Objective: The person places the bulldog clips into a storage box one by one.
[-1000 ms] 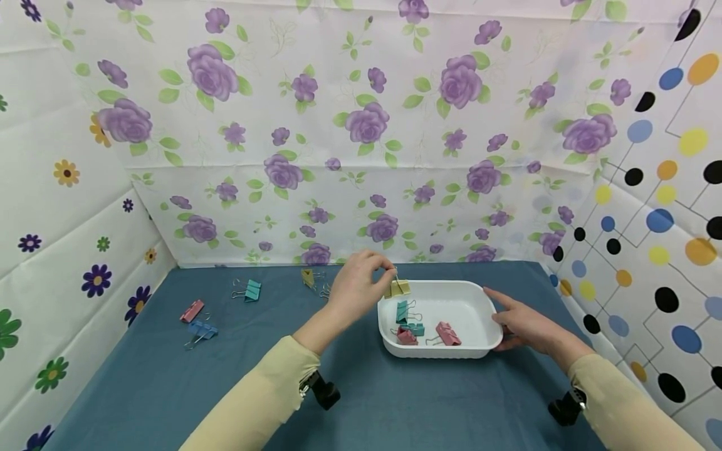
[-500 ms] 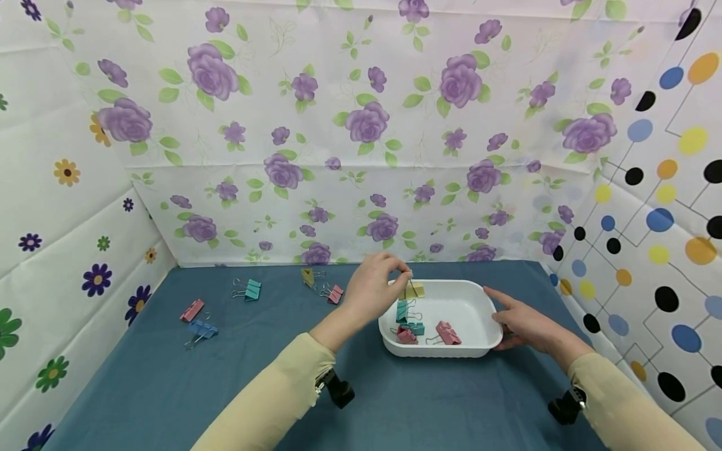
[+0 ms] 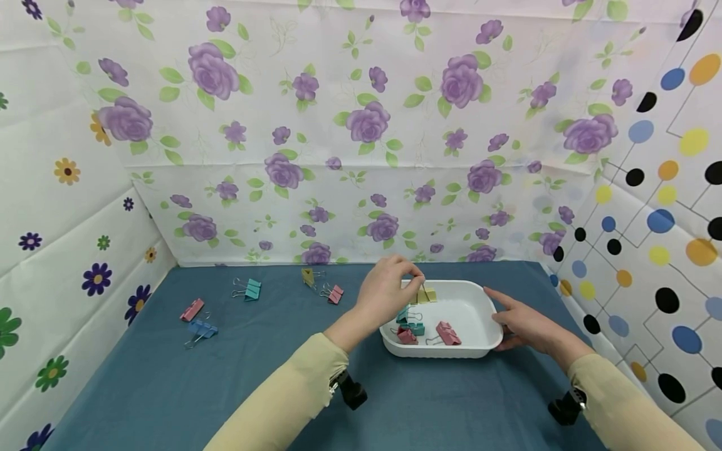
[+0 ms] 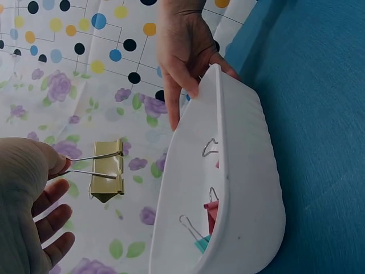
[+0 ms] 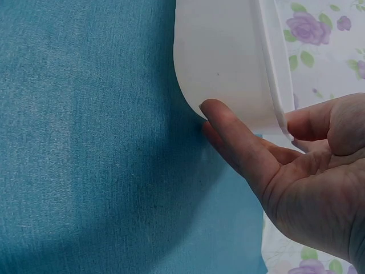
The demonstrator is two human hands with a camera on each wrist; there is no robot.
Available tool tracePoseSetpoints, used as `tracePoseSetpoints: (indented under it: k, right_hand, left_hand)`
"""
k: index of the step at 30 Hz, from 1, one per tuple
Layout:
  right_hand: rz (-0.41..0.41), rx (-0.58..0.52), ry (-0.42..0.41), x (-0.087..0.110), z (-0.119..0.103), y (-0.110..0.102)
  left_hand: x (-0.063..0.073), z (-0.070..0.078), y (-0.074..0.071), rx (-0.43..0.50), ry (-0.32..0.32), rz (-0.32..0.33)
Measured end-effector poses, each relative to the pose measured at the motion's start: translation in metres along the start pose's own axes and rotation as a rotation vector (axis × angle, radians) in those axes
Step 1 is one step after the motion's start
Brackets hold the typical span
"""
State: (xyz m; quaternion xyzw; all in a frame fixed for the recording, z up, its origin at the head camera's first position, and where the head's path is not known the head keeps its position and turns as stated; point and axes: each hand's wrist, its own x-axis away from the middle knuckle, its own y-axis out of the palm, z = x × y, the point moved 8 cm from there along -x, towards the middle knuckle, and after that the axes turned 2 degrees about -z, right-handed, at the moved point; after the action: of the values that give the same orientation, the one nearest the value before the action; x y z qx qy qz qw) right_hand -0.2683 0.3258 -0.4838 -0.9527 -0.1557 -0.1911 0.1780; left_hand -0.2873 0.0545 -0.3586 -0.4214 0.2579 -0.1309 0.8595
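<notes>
My left hand (image 3: 383,291) pinches a yellow binder clip (image 4: 107,171) by its wire handles, between thumb and forefinger. In the left wrist view, the other fingers are loosely bent and apart from the clip. The clip hangs over the left back part of a white plastic tray (image 3: 474,313). My right hand (image 3: 524,322) holds the tray's right end, with fingers against its outer wall and the thumb at the rim (image 5: 276,103). Inside the tray lie a pink binder clip (image 3: 448,333), a darker red one (image 3: 406,336) and teal ones (image 3: 416,329), partly overlapping.
On the blue cloth (image 3: 254,376) to the left lie a pink clip (image 3: 192,311), a blue clip (image 3: 202,329), a teal clip (image 3: 252,290), a yellow clip (image 3: 308,277) and another pink clip (image 3: 334,294). Patterned sheets (image 3: 366,156) stand behind and at both sides.
My left hand has moved right with the yellow binder clip, from the tray's left rim to farther over its inside. A pink clip behind it came into sight. My right hand stayed put.
</notes>
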Motion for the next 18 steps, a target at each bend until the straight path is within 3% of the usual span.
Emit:
tracePoseSetpoints:
  k: [18]
  right_hand:
    - [0.007, 0.003, 0.007, -0.001, 0.002, 0.000]
  left_hand:
    - [-0.002, 0.002, 0.025, -0.008, -0.052, -0.049]
